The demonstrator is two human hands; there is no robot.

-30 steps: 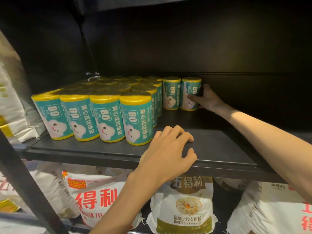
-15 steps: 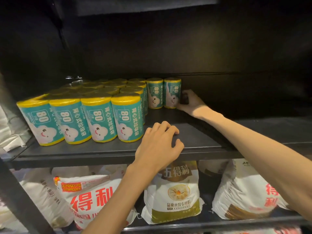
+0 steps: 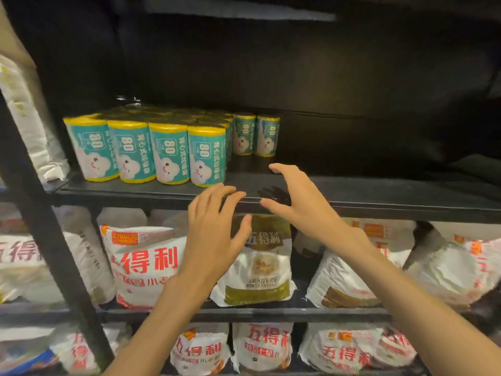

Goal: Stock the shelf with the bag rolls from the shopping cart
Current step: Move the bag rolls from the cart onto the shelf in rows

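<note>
Rolls on shelf: bag rolls [image 3: 151,150], teal-wrapped with yellow ends, stand upright in a packed block at the left of the dark shelf [image 3: 352,191], four across the front and more rows behind.
Newest row: two further rolls [image 3: 256,134] stand side by side at the back, just right of the block, beginning what looks like a fresh column.
Room left: the right part of the shelf is bare, so stocking appears partly done, with plenty of space yet to fill.
Left hand: left hand [image 3: 214,232] is in front of the shelf's front edge, fingers spread and nearly straight, its grip open and holding nothing.
Right hand: right hand [image 3: 295,199] hovers above the front lip, fingers loosely bent, grip open and empty, well apart from the two back rolls.
Cart: not in view, so how many rolls remain cannot be told.
Below: flour bags [image 3: 146,264] fill the lower shelves.
Likely next: fetch more rolls from the cart.
</note>
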